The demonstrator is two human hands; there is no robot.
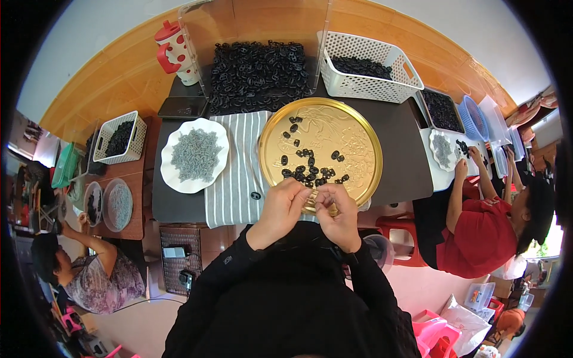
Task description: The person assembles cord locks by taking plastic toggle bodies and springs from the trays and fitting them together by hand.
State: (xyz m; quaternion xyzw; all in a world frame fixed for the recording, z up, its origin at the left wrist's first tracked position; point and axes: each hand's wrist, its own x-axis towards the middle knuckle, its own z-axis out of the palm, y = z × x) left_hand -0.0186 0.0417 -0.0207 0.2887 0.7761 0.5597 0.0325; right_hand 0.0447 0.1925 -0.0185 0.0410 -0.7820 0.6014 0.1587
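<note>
My left hand [279, 206] and my right hand [339, 216] meet over the near rim of a round gold tray [361, 134]. Thumb and forefinger are pinched together on both; whatever lies between the fingertips is too small to make out. Just beyond my fingers, several small black oval pieces with holes [311, 169] lie loose on the tray. Left of it a grey-and-white striped cloth [234, 179] carries one more black oval piece [255, 196]. A white scalloped plate [168, 156] at the left holds a heap of small grey pieces [196, 154], perhaps screws.
Behind the tray stand a clear-walled bin of black pieces [259, 74] and a white perforated basket [370, 89]. A red-and-white tumbler [179, 53] and a dark phone [182, 107] are at the back left. People sit at tables on the left [107, 274] and right [483, 230].
</note>
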